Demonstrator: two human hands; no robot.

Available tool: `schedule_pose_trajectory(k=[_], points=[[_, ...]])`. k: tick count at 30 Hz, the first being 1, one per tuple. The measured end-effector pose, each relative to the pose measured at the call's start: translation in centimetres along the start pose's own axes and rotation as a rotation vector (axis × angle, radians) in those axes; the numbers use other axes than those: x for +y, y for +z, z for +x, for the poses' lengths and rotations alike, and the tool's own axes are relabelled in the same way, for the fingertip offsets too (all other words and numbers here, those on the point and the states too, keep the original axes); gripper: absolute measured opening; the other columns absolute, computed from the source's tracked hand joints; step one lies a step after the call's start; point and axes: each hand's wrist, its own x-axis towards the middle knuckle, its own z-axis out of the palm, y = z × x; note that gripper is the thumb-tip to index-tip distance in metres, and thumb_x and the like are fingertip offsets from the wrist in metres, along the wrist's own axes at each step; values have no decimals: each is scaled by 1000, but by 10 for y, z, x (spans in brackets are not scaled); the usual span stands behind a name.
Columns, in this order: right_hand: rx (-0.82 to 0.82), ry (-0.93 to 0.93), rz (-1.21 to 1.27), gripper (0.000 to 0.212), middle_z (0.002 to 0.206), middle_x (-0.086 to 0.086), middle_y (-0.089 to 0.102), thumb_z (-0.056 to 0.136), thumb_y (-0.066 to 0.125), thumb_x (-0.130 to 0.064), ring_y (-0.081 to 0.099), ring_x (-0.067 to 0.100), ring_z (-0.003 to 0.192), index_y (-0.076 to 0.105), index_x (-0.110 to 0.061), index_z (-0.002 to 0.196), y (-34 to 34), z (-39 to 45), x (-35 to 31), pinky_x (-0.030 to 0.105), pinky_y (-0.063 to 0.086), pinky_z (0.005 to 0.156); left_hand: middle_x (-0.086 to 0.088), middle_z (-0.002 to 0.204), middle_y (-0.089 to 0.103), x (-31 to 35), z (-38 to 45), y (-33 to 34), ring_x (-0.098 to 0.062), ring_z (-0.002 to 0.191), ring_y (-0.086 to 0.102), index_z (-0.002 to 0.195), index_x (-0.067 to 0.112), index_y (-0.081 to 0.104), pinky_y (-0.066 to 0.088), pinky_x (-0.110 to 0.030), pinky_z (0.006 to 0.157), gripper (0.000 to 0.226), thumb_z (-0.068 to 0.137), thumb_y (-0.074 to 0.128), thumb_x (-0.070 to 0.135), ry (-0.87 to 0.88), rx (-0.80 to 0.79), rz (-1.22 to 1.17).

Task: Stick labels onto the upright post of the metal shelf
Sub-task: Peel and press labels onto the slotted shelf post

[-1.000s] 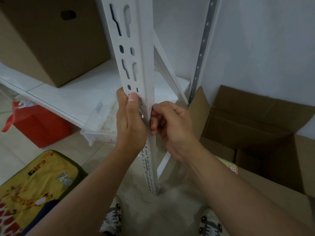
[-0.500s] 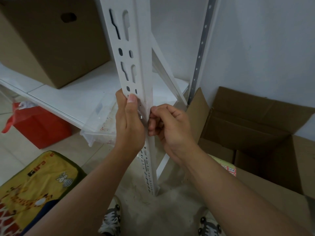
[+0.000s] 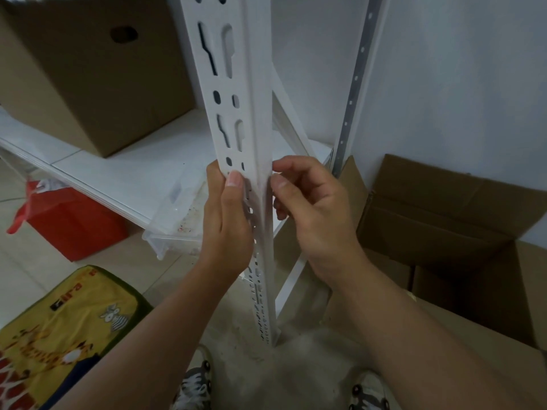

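Fingers [image 3: 233,182] of the left hand [image 3: 228,226] wrap the post [image 3: 236,113] from the left side, thumb flat on its slotted front face. Fingers of the right hand [image 3: 313,211] are curled at the post's right edge, thumb and index tips pressed against the corner; can't tell whether a label sits under them, nothing readable there.

Biggest to smallest:
- Wall [image 3: 458,69], white, behind and right of the shelf.
- Open cardboard box [image 3: 444,226] on the floor at right, flaps spread, against the wall.
- Closed cardboard box [image 3: 88,78] with a round handle hole, standing on the shelf board [image 3: 124,173] upper left.
- Shelf board is white, runs left from the post.
- Post is white angle steel with keyhole slots and small oval holes, upright, foot on the concrete floor [image 3: 296,365] between the person's shoes.
- Yellow cushion [image 3: 59,335] with cartoon animal print, lower left on the floor.
- Red bag [image 3: 74,220] under the shelf board, left.
- Diagonal white brace [image 3: 293,125] behind the post, running down to the right.
- Grey perforated strip [image 3: 355,81] along the wall corner.
- Clear plastic tray [image 3: 177,223] under the shelf board, just left of the left hand.
- Two patterned shoes [image 3: 195,386] at the bottom edge.
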Motion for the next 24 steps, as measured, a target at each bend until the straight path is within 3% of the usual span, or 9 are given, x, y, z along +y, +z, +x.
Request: schedule_pose_trajectory(k=[3,5,8,15,20,24], points=[[31,-63,-135,15,96,3,64,94,59,-14,63,19,89,61,-27,101,3,-1,5,41,58,74,12,90,53,2,0,2,5,81,58,99,29,40,49,-14,69,19,92,26,40,-14,6,-16],[59,-84,-170,14,95,-3,64,94,60,-15,63,19,90,60,-28,100,6,-2,6,42,57,76,10,89,53,3,-1,2,5,81,58,99,27,39,48,-12,68,19,92,25,38,-10,6,-15],[80,-107,-184,12,90,-12,63,93,60,-15,64,15,88,59,-26,96,10,-4,7,39,57,77,13,85,53,3,-1,2,3,79,58,96,27,39,48,-14,68,17,93,25,37,-6,11,-33],[120,-262,-272,17,97,-13,62,94,60,-16,63,11,93,56,-30,102,11,-3,1,26,57,77,11,91,55,3,-1,2,2,83,60,98,30,40,51,-17,71,19,92,25,41,-22,8,-17],[178,-349,-374,8,92,-14,58,94,57,-12,58,3,91,60,-18,99,15,-5,9,11,49,77,27,84,58,1,0,0,2,82,59,98,34,40,54,-21,70,24,91,26,52,-20,17,11],[167,-249,-291,13,94,-25,58,94,59,-17,60,-4,93,58,-26,102,14,-4,5,9,48,76,32,84,57,0,0,0,5,84,59,100,34,39,53,-16,72,20,93,24,45,-25,12,27]])
